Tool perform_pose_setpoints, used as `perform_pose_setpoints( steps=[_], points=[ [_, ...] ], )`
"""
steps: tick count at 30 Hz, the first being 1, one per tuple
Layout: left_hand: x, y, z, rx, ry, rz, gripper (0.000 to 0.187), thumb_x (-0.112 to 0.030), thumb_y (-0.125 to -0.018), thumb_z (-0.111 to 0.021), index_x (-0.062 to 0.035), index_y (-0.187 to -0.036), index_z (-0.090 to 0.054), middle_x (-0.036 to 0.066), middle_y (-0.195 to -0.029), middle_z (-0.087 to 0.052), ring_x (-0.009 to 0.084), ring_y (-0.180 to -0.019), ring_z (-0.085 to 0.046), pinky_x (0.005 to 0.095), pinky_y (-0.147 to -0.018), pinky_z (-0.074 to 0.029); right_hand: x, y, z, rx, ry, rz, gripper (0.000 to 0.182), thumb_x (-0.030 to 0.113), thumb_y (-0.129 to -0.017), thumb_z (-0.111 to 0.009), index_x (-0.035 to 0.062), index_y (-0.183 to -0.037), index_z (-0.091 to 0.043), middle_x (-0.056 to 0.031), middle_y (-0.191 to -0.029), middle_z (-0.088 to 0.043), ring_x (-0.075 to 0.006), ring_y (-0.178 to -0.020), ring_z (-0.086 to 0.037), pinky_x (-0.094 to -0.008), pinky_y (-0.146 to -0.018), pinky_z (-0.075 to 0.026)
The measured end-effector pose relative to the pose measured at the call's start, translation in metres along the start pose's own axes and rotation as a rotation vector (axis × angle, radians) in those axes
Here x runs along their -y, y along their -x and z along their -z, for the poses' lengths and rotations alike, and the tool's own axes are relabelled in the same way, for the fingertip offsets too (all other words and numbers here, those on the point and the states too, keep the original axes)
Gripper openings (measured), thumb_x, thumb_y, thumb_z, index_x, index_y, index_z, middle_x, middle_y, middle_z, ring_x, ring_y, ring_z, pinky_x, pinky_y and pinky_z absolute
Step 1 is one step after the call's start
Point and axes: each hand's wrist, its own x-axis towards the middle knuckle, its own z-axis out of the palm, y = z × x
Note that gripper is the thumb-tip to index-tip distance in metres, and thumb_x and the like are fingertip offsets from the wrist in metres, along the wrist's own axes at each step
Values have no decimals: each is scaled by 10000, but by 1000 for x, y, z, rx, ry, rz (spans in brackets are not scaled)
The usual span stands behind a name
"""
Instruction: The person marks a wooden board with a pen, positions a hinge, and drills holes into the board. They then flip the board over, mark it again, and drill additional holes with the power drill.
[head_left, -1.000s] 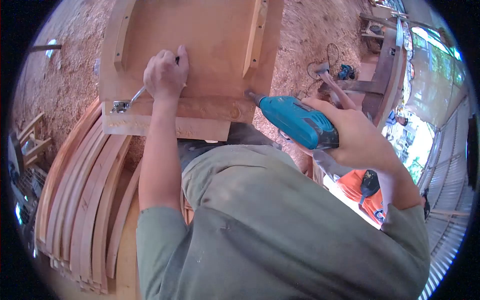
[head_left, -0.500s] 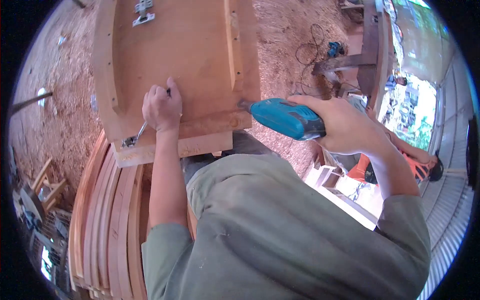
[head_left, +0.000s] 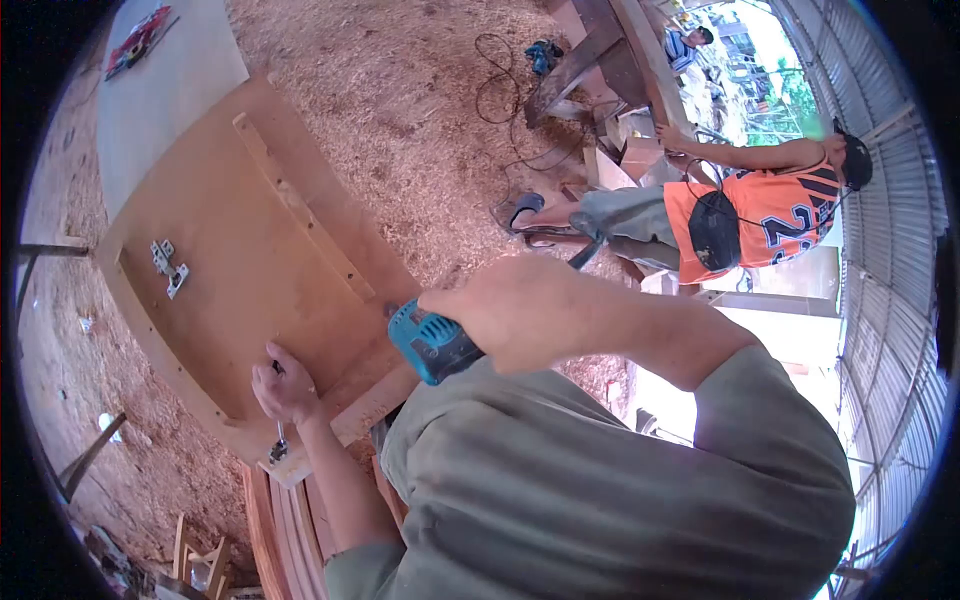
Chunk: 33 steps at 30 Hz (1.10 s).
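Observation:
My left hand (head_left: 287,386) is closed round the dark handle of a screwdriver (head_left: 281,431). Its metal shaft points down to a small metal hinge (head_left: 278,453) at the near left corner of a wooden panel (head_left: 235,320). In my right hand (head_left: 520,310) is a teal and black cordless drill (head_left: 428,340), held over the panel's near right side; its tip is hidden from view. A second metal hinge (head_left: 168,268) is fixed farther up the panel, between two wooden battens (head_left: 300,210).
Stacked boards (head_left: 290,510) lie beneath the panel. A person in an orange jersey (head_left: 760,225) stands at right by a wooden bench (head_left: 640,50); another person (head_left: 685,45) is farther back. A blue corded tool (head_left: 543,56) rests on the shavings. A pale sheet (head_left: 165,100) lies top left.
The view has swung right, so the panel appears tilted and lower left, and more of the person in orange shows. Both hands keep their tools; the drill now shows its rear end.

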Motion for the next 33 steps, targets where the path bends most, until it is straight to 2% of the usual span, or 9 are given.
perform_pose_setpoints(
  steps=[4, 6, 9, 13, 22, 24, 27, 31, 33],
  points=[
    [6, -9, 14, 75, 101, 51, 401, -294, -848, -661, -42, -568, -524, 109, -639, -580, 301, -598, -584, 416, -549, -457, -1, 1, -1, 12, -48, 24, 537, 78, -690, -615, 110, -1215, -510, -213, -853, -653, -384, -845, -646, -475, -711, -499],
    [1, -15, 28, 183, 218, 150, 410, -284, -851, -649, -37, -561, -496, 123, -630, -577, 310, -590, -578, 414, -549, -456, 3, 2, 8, 54, -47, 3, 470, 89, -690, -633, 81, -1147, -520, -206, -854, -656, -382, -836, -653, -475, -714, -507],
    [90, -1, -51, 237, 104, 314, 402, -261, -847, -641, -39, -554, -478, 137, -617, -564, 315, -593, -572, 427, -546, -455, 3, 2, 13, 106, -34, -6, 451, 91, -693, -642, 66, -1126, -517, -203, -860, -658, -383, -831, -659, -478, -718, -512],
    [18, -31, -4, -63, -32, -50, 372, -207, -837, -628, -50, -536, -474, 107, -615, -564, 315, -595, -577, 433, -532, -461, -1, -5, 20, 86, -49, -26, 596, 71, -706, -617, 114, -1279, -460, -217, -876, -650, -396, -837, -651, -483, -723, -503],
    [10, -37, -2, -54, -67, 14, 391, -234, -837, -646, -64, -526, -480, 81, -618, -551, 296, -582, -573, 412, -517, -464, 6, -20, 37, 143, -99, -98, 623, 86, -738, -624, 117, -1332, -440, -238, -971, -648, -403, -940, -628, -473, -815, -485],
    [12, -36, -4, -52, -58, 26, 393, -241, -836, -650, -66, -527, -481, 79, -619, -550, 294, -585, -574, 409, -515, -464, 13, -22, 43, 224, -98, -169, 736, 33, -692, -676, 79, -1377, -409, -186, -1185, -609, -382, -1073, -592, -417, -904, -471],
    [13, -36, -2, -46, -50, 27, 395, -250, -836, -653, -68, -528, -484, 76, -620, -548, 289, -593, -576, 406, -514, -466, 13, -24, 41, 191, -53, -116, 763, 18, -669, -679, 68, -1378, -402, -183, -1213, -599, -375, -1083, -592, -403, -909, -480],
    [11, -38, -1, -59, -57, 29, 398, -259, -836, -652, -70, -527, -487, 74, -622, -549, 285, -602, -576, 404, -514, -468, 14, -25, 40, 104, -93, -19, 628, 103, -714, -665, 99, -1310, -469, -235, -1121, -616, -422, -1080, -574, -470, -916, -469],
    [11, -38, -1, -58, -57, 32, 400, -262, -836, -652, -69, -527, -488, 74, -622, -549, 285, -601, -575, 403, -514, -468, 11, -26, 40, 121, -76, 21, 607, 143, -728, -677, 79, -1297, -475, -227, -1232, -568, -419, -1233, -471, -467, -1002, -428]
  ],
)
